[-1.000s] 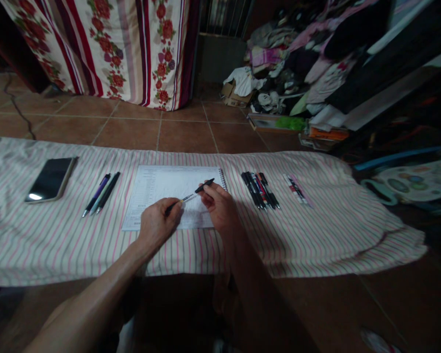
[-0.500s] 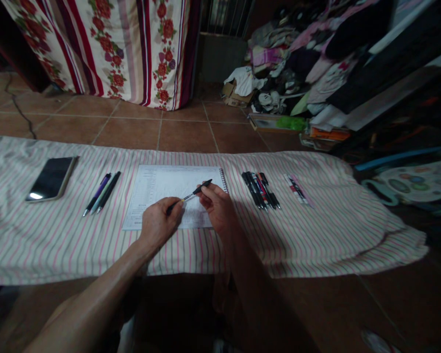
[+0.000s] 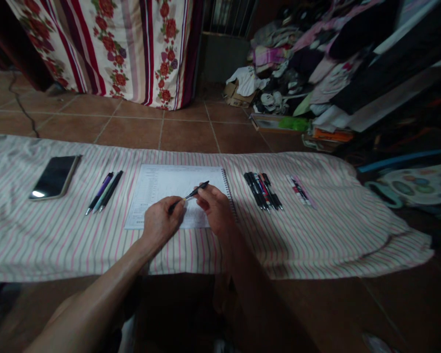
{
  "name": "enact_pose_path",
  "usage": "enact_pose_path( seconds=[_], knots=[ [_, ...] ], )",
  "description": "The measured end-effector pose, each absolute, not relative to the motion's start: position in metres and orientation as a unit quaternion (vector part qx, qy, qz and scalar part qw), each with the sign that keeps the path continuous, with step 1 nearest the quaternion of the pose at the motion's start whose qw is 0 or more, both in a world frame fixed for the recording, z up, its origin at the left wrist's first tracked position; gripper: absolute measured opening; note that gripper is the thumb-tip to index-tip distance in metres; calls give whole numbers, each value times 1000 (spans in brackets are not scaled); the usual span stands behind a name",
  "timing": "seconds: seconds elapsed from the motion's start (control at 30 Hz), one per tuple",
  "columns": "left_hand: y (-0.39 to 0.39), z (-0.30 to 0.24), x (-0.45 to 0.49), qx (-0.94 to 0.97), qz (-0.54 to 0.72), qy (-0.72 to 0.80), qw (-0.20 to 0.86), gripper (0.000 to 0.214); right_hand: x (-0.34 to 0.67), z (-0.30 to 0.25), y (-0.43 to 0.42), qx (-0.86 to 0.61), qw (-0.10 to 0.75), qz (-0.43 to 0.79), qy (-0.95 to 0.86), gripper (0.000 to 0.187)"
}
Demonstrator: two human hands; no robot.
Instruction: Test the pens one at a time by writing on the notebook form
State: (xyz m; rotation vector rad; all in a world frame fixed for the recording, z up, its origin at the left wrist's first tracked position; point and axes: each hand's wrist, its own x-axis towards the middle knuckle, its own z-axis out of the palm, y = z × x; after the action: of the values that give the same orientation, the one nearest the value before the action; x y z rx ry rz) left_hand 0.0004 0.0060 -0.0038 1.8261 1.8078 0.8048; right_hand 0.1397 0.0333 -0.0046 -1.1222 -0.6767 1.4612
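Both my hands hold one black pen (image 3: 191,194) over a spiral notebook (image 3: 169,185) lying on a pink-striped cloth (image 3: 316,230). My left hand (image 3: 160,223) pinches the pen's lower end. My right hand (image 3: 215,208) grips its upper part with closed fingers. The pen slants up to the right, just above the printed page.
Left of the notebook lie three pens (image 3: 105,191) and a dark phone (image 3: 54,177). To its right sit a bunch of several pens (image 3: 262,190) and a small packet (image 3: 299,190). Beyond the cloth are brown floor tiles, a floral curtain (image 3: 125,44) and a pile of clothes (image 3: 301,63).
The pen has sunk slightly toward the page and both hands have drawn a little closer together. The view has shifted slightly.
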Motion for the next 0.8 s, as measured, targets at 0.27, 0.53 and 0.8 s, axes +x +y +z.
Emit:
enact_pose_path(
  seconds=[0.27, 0.53, 0.8],
  knots=[
    [6, -2, 0, 664, 287, 653, 224, 29, 136, -4, 32, -484, 539, 620, -301, 29],
    [8, -5, -1, 659, 301, 653, 223, 28, 130, -3, 28, -487, 528, 616, -323, 26],
    [10, -7, -4, 650, 326, 636, 260, 30, 129, 0, 28, -485, 529, 608, -339, 27]
  ],
)
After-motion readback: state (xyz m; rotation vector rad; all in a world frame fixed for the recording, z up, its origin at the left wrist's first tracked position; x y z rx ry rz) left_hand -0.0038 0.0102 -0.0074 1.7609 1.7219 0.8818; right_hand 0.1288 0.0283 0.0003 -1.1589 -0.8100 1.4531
